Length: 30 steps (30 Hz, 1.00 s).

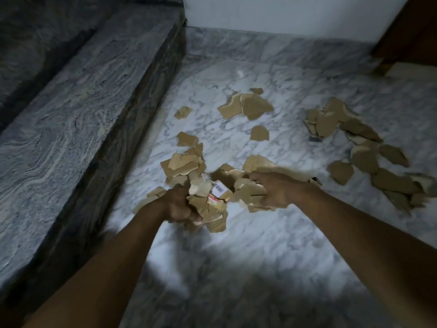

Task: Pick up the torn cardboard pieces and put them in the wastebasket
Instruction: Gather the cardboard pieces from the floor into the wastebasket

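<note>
Left hand (180,207) and right hand (275,190) clutch ragged brown cardboard pieces (214,213), one white-labelled

The floor (236,256) is white marble with grey veins, polished enough to catch a pale patch of light in the middle. Toward the near edge it falls into soft, dark shadow. Along the left runs a raised step (82,95) of darker grey stone with wavy banding, its front face almost black. Behind it on the far left rises a second dark stone surface (35,31). A plain white wall (283,13) closes the far side, with a low marble skirting (272,46) at its foot. In the far right corner stands something of brown wood (411,31), too dim to identify. The room is dimly lit overall.
</note>
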Each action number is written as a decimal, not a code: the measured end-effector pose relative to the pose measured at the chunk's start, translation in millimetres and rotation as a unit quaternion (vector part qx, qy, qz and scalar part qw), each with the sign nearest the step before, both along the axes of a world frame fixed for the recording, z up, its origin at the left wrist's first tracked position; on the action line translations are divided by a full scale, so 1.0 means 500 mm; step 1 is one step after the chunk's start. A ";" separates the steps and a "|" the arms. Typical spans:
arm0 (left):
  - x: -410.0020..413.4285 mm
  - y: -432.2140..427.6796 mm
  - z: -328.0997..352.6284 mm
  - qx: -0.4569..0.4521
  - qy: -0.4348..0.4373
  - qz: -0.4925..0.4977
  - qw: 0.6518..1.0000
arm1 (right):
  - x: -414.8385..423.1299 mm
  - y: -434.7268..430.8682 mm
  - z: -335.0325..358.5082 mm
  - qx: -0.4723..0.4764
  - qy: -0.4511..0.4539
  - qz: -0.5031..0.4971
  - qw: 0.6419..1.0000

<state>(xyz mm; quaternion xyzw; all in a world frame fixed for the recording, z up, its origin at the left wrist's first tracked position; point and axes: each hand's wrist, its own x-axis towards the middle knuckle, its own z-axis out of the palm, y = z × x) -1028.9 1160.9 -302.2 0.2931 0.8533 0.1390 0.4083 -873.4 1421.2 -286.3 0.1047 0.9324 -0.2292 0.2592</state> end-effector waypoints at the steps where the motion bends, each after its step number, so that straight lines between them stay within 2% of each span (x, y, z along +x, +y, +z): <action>1: 0.007 0.021 -0.004 -0.009 0.023 -0.021 0.999 | 0.013 0.022 0.003 0.021 -0.018 -0.023 0.999; 3: 0.033 0.059 -0.019 -0.062 0.065 -0.075 0.993 | 0.042 0.056 -0.005 0.040 -0.052 -0.059 0.996; 5: 0.061 0.078 -0.033 -0.111 0.093 -0.079 0.986 | 0.067 0.074 -0.019 0.049 -0.091 -0.075 0.992; 7: 0.070 0.082 -0.056 -0.117 0.119 -0.072 0.983 | 0.075 0.089 -0.024 0.033 -0.121 -0.104 0.987; 10: 0.065 0.080 -0.072 -0.105 0.134 -0.078 0.982 | 0.044 0.128 -0.009 0.012 -0.084 -0.185 0.979; 12: 0.069 0.082 -0.071 -0.113 0.146 -0.084 0.979 | 0.004 0.157 -0.008 0.032 -0.078 -0.217 0.973; 15: 0.081 0.084 -0.070 -0.117 0.177 -0.093 0.973 | -0.032 0.161 -0.042 0.078 -0.096 -0.207 0.971; 19: 0.099 0.079 -0.074 -0.066 0.182 -0.074 0.978 | -0.011 0.119 -0.085 0.117 -0.038 -0.223 0.967; 22: 0.099 0.076 -0.078 -0.065 0.169 -0.055 0.982 | 0.018 0.109 -0.091 0.135 -0.022 -0.230 0.964; 24: 0.101 0.076 -0.076 -0.063 0.169 -0.043 0.983 | 0.038 0.120 -0.091 0.096 -0.006 -0.255 0.962; 28: 0.117 0.085 -0.062 -0.064 0.157 -0.013 0.985 | 0.062 0.141 -0.061 -0.071 0.018 -0.312 0.947; 30: 0.118 0.086 -0.061 -0.060 0.140 0.008 0.988 | 0.059 0.136 -0.032 -0.102 0.021 -0.316 0.943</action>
